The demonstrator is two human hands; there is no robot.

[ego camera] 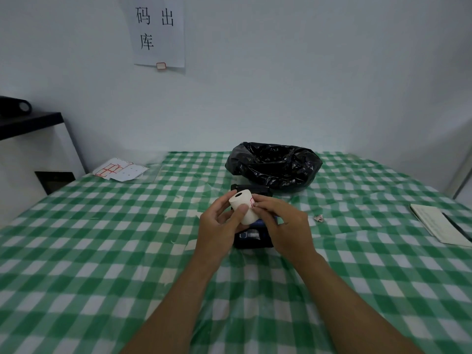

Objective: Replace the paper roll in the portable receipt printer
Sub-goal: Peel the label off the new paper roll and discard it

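A white paper roll (244, 205) with a dark hollow core and a red-edged sticker on its side is held up above the table. My left hand (221, 223) grips it from the left, thumb across its front. My right hand (280, 227) touches the sticker on the roll's right side with its fingertips. Under both hands lies the black portable receipt printer (251, 237) with a blue-and-white label; its lid (249, 188) stands open behind the roll. My hands hide most of the printer.
A bin lined with a black plastic bag (274, 164) stands just behind the printer. A small crumpled scrap (319, 218) lies to the right, a notebook (439, 224) at the right edge, label sheets (120, 169) at the far left. The green checked tablecloth (102, 238) covers the table.
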